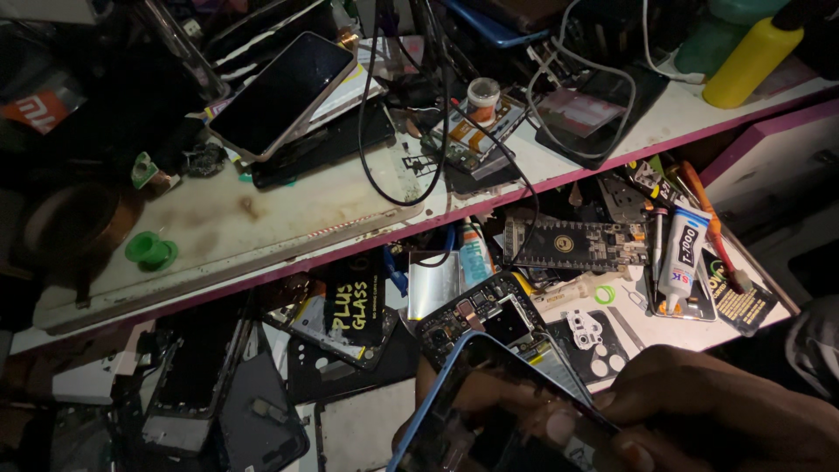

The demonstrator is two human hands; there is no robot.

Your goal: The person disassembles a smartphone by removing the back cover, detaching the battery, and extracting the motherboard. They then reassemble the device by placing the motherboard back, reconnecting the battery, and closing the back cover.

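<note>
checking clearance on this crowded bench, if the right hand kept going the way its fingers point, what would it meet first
The right hand points left across the blue-edged phone panel it already touches. Straight on past that panel's far edge, it would probably meet the dark phone back covers lying flat at lower left, though depth is hard to judge in this dim light.

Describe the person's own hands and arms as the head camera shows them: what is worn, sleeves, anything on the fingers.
Right hand is bare: no glove, ring or watch in view; a grey sleeve shows at the frame edge. Left hand is mostly hidden, only bare fingertips visible.
</note>
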